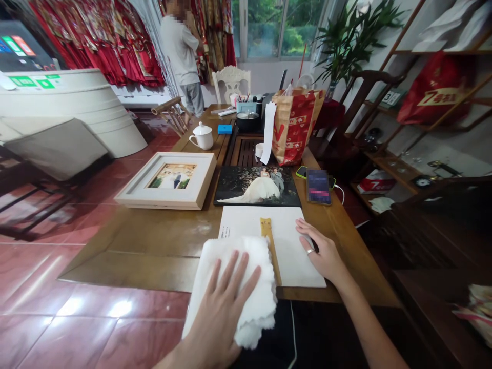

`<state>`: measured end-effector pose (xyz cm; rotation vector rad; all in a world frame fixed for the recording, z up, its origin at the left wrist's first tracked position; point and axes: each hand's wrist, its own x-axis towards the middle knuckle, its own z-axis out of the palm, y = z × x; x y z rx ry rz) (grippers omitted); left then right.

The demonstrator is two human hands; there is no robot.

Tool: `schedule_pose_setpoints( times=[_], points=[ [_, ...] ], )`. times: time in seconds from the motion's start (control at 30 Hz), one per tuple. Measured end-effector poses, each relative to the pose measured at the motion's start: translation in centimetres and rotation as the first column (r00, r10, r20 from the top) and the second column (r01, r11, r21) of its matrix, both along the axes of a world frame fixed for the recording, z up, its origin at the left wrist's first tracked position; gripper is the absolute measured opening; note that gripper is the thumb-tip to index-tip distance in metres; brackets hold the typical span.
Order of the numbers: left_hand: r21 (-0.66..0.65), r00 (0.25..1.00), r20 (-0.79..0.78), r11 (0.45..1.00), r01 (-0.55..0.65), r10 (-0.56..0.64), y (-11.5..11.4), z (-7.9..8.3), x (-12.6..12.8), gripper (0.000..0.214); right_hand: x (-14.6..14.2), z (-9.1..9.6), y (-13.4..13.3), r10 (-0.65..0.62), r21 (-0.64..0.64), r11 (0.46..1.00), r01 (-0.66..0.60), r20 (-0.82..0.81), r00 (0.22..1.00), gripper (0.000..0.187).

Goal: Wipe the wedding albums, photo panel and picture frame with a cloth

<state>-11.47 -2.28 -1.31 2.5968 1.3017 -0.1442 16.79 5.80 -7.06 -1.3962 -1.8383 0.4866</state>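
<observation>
My left hand [223,302] lies flat with fingers spread on a folded white towel [246,266] at the near edge of the wooden table [161,241]. My right hand [321,251] rests on a white sheet of paper [284,225], fingers stretched forward over a dark pen-like object; a ring shows on one finger. A wooden ruler [270,248] with a cat-shaped top lies on the sheet between my hands. Just beyond the sheet lies a dark wedding photo print [257,187].
A cream picture frame [165,180] sits left of the print, a phone [318,186] to its right. Farther back stand a white teapot [202,136], a red-and-brown paper bag [294,125] and a tea tray. A person [182,51] stands by red garments. Shelves line the right.
</observation>
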Motion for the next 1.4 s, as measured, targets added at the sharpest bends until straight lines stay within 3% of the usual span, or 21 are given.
schedule_pose_setpoints(
  times=[0.27,0.37,0.5,0.73,0.83,0.93,1.23,1.3,1.4],
  points=[
    [0.089,0.999,-0.024,0.996,-0.026,0.028,10.1,1.1,0.2,0.077,0.0,0.1,0.1,0.009,0.019,1.0,-0.009,-0.001,1.0,0.028],
    [0.1,1.0,0.001,0.995,-0.02,0.02,12.3,0.8,-0.3,0.068,-0.1,0.1,0.1,0.006,0.011,1.0,-0.006,-0.003,1.0,0.027],
    [0.129,0.999,0.051,0.992,-0.009,0.002,11.2,0.4,-1.3,0.07,-0.2,0.2,0.0,0.0,0.011,1.0,0.0,-0.017,1.0,0.027],
    [0.046,0.998,0.055,0.999,0.02,-0.023,2.8,1.0,-2.1,0.079,-0.1,0.1,-0.1,-0.003,-0.001,1.0,0.003,-0.008,1.0,0.029],
    [0.013,0.999,0.037,0.999,0.035,-0.035,1.0,1.2,-2.1,0.086,0.0,0.0,0.0,-0.002,0.0,1.0,0.002,-0.004,1.0,0.029],
    [0.033,1.0,0.028,0.999,0.009,-0.01,2.0,1.2,-2.1,0.082,0.2,-0.1,0.1,0.0,0.01,1.0,0.0,-0.006,1.0,0.029],
    [0.118,0.999,0.022,0.992,-0.043,0.041,11.9,0.9,-1.9,0.071,0.2,0.0,0.2,0.011,0.023,1.0,-0.011,0.01,1.0,0.028],
    [0.147,0.998,0.023,0.987,-0.059,0.057,12.5,0.6,-1.4,0.069,0.2,-0.1,0.2,0.01,0.018,1.0,-0.01,0.019,1.0,0.028],
    [0.188,0.996,0.013,0.978,-0.085,0.085,11.8,0.5,-0.7,0.073,0.3,-0.1,0.1,0.002,0.008,1.0,-0.003,0.024,1.0,0.027]
  ],
)
